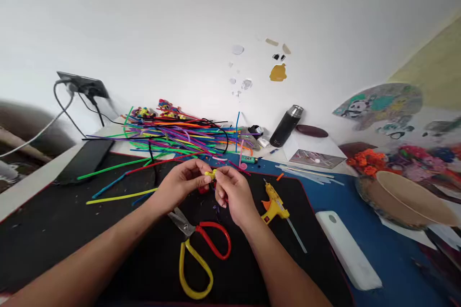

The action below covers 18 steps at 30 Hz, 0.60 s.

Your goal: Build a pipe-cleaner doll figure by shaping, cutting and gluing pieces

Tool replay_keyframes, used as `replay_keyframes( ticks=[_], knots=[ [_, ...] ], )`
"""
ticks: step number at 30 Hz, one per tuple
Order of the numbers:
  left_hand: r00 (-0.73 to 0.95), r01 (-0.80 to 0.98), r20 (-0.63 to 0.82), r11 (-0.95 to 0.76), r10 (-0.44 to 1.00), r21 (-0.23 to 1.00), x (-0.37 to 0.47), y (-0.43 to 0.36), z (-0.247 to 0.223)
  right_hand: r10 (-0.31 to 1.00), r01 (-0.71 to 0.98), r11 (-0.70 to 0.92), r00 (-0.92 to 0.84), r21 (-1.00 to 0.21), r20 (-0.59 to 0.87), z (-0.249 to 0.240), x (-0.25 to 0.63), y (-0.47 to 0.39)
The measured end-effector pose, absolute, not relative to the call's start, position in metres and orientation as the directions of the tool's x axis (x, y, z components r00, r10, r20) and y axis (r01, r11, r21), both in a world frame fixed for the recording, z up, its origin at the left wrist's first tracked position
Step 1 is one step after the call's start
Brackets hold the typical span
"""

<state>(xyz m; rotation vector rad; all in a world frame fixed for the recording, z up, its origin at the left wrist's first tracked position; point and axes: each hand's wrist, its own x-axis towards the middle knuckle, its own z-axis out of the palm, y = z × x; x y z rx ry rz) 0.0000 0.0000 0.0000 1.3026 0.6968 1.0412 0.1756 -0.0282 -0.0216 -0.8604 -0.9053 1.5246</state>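
Observation:
Between the fingertips of both hands is a small piece of yellow pipe cleaner (211, 173), bent or coiled. My left hand (183, 181) pinches it from the left, and my right hand (233, 192) pinches it from the right. Something small and red shows behind the fingers, mostly hidden. Just below the hands lie scissors (187, 230) with one red and one yellow handle, their blades spread. A yellow glue gun (275, 204) with a glue stick in its back rests to the right of my right hand. Loose pipe cleaners (122, 195) in yellow, blue and green lie left of my left hand.
A large heap of colourful pipe cleaners (180, 136) lies along the wall. A black thermos (287, 126) leans at the back. Glue sticks (306, 175), a white power bank-like block (347, 249) and a round basket (414, 199) are at right. The black mat (151, 268) covers the front.

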Motion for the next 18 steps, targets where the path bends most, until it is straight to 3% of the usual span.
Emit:
replay_keyframes(
  ticks=[18],
  knots=[
    [0.418,-0.170,0.180,-0.118,0.890,0.978,-0.003,-0.003,0.000,0.970,-0.449,-0.186,-0.228,-0.874,-0.089,-0.010,0.176,-0.032]
  ],
)
